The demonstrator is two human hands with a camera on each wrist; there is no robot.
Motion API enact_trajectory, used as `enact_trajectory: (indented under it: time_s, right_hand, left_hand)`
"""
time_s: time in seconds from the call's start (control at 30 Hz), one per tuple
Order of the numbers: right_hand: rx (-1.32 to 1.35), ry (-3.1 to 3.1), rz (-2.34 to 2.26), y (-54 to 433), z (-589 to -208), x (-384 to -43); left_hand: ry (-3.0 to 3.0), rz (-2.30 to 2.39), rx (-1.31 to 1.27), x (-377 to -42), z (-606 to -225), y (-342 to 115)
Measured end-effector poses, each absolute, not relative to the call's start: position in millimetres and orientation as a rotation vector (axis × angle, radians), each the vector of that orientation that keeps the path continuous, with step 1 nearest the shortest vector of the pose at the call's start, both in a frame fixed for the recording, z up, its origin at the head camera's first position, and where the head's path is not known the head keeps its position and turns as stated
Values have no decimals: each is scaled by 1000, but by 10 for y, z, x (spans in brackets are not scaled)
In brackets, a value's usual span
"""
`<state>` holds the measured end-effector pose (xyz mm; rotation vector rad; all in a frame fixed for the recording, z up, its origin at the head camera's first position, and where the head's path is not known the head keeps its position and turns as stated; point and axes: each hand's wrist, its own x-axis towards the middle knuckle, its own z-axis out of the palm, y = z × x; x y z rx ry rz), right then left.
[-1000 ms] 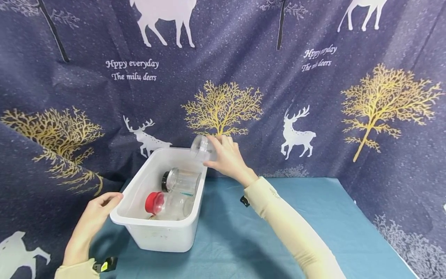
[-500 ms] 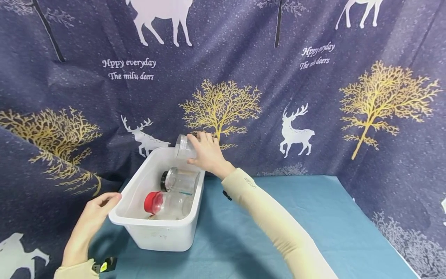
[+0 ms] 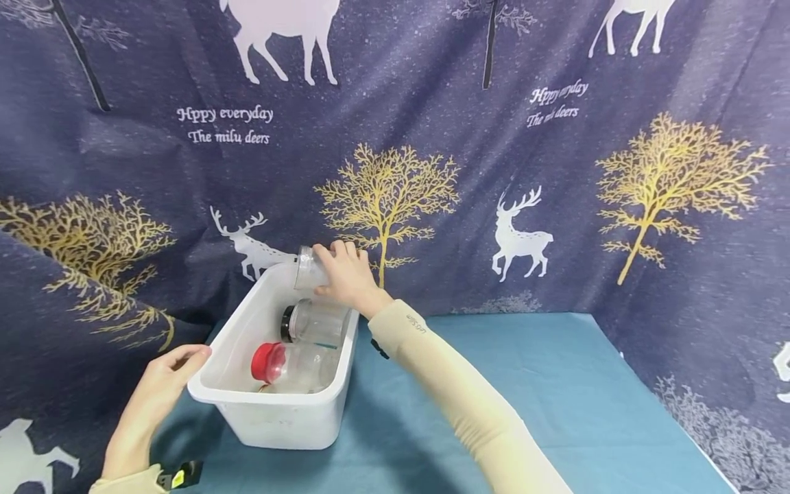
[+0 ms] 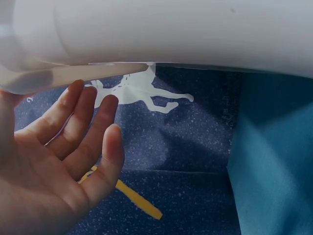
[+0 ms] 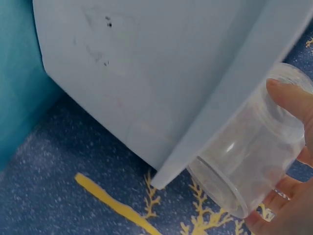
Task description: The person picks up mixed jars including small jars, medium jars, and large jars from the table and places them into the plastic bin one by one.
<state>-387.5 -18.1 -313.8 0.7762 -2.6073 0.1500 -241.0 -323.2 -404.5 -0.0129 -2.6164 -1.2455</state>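
At the back end of a white plastic tub (image 3: 278, 425), my right hand (image 3: 352, 278) grips a clear jar (image 3: 308, 269). The right wrist view shows this jar (image 5: 239, 161) tilted beside the tub's rim, with fingers and thumb on either side of it. My left hand (image 3: 157, 387) holds the tub's near left rim; in the left wrist view its fingers (image 4: 90, 152) curve loosely below the edge, the thumb mostly hidden. Inside the tub lie a black-lidded clear jar (image 3: 317, 322) and a red-lidded clear jar (image 3: 302, 367). Something small beneath the red-lidded jar is mostly hidden.
The tub stands on a blue-green tablecloth (image 3: 506, 384), toward the table's left side. A dark blue patterned curtain (image 3: 432, 171) hangs close behind the table and along its sides.
My right hand has carried the clear jar leftward and slightly down, from the tub's back right corner to above its back end. The left hand has stayed on the rim.
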Motion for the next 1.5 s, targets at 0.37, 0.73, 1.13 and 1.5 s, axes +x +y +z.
enact_trajectory:
  time_s: [0.37, 0.73, 1.13, 1.5]
  right_hand:
    - [751, -2671, 69, -298, -3232, -3924]
    - [727, -2722, 3, -325, -3344, -3968]
    - [733, -2732, 90, -307, -3416, -3965]
    - [736, -2733, 173, -212, -3387, -3920]
  left_hand:
    - [-2623, -1246, -2, -2363, -4029, -3259]
    - [-2615, -1240, 4, -2363, -4051, -3190]
    - [-2650, -1276, 37, -2338, -4074, -3225]
    - [-2632, -1254, 15, -2371, -4026, -3213]
